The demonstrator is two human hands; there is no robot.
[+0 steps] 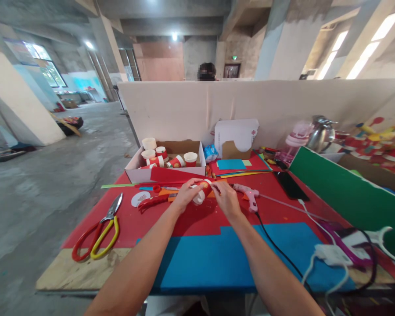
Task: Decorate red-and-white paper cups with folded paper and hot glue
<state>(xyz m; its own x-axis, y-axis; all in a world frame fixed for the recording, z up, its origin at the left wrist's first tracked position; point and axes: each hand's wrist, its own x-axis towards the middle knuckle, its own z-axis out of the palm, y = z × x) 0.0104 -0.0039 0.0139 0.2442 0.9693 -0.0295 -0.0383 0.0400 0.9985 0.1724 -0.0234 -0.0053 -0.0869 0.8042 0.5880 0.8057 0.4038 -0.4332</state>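
Note:
A small red-and-white paper cup (206,188) lies tilted between my two hands above the red tabletop. My left hand (185,196) is closed on its left side, the thumb near the white part. On the other side my right hand (226,198) has its fingers pinched at the cup's edge; whether a small piece sits in that pinch is hidden. Just right of my right hand lies a pink glue gun (250,197) with a black cord. Red-handled pliers (154,202) and a white disc (140,199) lie left of my left hand.
A cardboard box (164,176) behind my hands holds several paper cups. Large scissors (107,228) with red and yellow handles lie at the left. A phone (291,186), a green board (345,197) and white cables stand or lie right. A white partition (171,109) closes the back.

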